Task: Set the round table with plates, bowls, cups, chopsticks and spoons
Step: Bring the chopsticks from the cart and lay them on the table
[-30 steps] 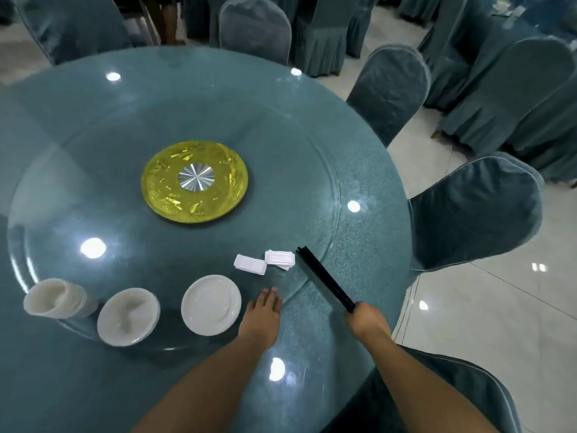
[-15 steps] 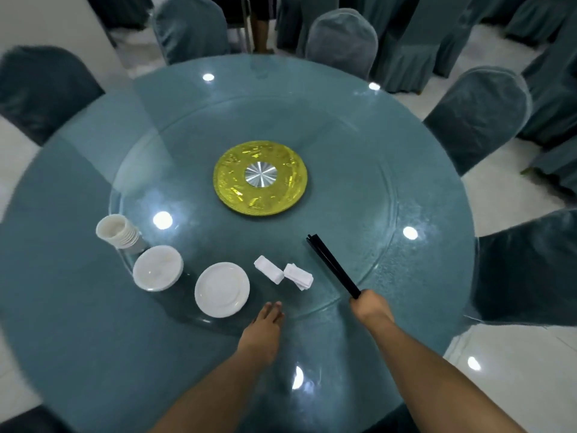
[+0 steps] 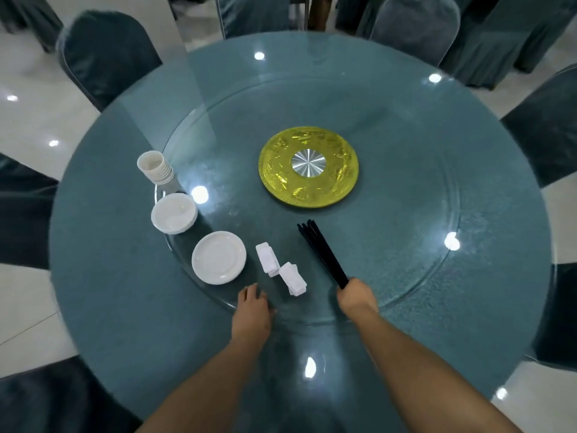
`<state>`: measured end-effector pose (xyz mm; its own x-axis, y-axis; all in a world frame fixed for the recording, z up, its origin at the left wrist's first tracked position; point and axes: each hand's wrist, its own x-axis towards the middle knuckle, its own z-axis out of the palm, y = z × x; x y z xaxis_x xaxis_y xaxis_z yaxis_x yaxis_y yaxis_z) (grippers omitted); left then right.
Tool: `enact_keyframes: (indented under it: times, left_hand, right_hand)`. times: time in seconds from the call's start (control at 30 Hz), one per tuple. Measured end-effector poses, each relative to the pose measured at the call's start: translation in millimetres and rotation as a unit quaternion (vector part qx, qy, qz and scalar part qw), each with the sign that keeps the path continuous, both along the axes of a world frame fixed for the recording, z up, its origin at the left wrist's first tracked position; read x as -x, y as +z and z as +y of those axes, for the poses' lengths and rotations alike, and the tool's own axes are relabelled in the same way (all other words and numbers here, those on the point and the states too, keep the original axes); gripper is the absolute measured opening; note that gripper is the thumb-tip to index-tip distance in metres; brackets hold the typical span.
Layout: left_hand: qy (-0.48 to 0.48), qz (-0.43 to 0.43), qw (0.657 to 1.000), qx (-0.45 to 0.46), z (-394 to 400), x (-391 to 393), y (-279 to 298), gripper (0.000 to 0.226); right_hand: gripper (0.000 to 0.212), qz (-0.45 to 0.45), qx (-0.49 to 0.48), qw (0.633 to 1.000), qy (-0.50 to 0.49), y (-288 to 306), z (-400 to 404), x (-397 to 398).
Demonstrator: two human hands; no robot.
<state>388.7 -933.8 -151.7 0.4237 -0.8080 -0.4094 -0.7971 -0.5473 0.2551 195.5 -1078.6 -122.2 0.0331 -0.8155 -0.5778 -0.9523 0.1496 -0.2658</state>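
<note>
My right hand (image 3: 354, 296) grips a bundle of black chopsticks (image 3: 321, 253) by the near end; their tips point toward the table's middle. My left hand (image 3: 251, 310) lies flat with straight fingers on the near rim of the glass turntable (image 3: 406, 295). On the turntable's left side stand a stack of white plates (image 3: 218, 257), a stack of white bowls (image 3: 174, 213) and a stack of white cups (image 3: 155, 167). Two small white packs (image 3: 281, 268) lie between the plates and the chopsticks. I cannot tell what is in the packs.
A yellow disc with a metal hub (image 3: 308, 167) marks the middle of the round teal table (image 3: 125, 307). Covered chairs (image 3: 103, 54) ring the table, with glossy white floor (image 3: 34, 126) between them.
The view swung right round the table, and the plates, bowls, cups and packs moved left and away along the turntable's rim. My right hand kept hold of the chopsticks.
</note>
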Motion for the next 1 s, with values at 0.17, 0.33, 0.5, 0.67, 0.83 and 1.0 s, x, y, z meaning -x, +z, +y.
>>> enact_keyframes:
  times: [0.17,0.33,0.5,0.67,0.83,1.0]
  left_hand:
    - [0.001,-0.011,1.0,-0.007,2.8,-24.2,-5.5,0.041]
    - [-0.019,-0.015,0.999,-0.026,2.3,-33.4,-5.5,0.043]
    - [-0.031,-0.011,0.999,-0.023,5.6,-36.1,-6.7,0.044]
    - [-0.036,-0.009,0.999,-0.023,4.3,-34.5,-5.2,0.044]
    - [-0.038,-0.01,0.999,-0.025,4.5,-33.8,-5.3,0.046]
    - [-0.044,-0.013,0.999,-0.023,5.3,-32.6,-7.1,0.046]
  right_hand:
    - [0.038,-0.002,0.001,1.0,0.024,-8.4,15.1,-35.9]
    - [0.046,0.022,0.005,0.998,0.067,-10.4,24.3,-50.2]
    - [0.053,0.033,0.007,0.996,0.085,-8.2,29.3,-54.5]
    - [0.058,0.044,0.017,0.995,0.086,-6.3,29.0,-51.2]
    - [0.064,0.052,0.028,0.995,0.085,-8.8,31.2,-47.6]
    - [0.071,0.068,0.036,0.993,0.087,-12.4,36.6,-45.0]
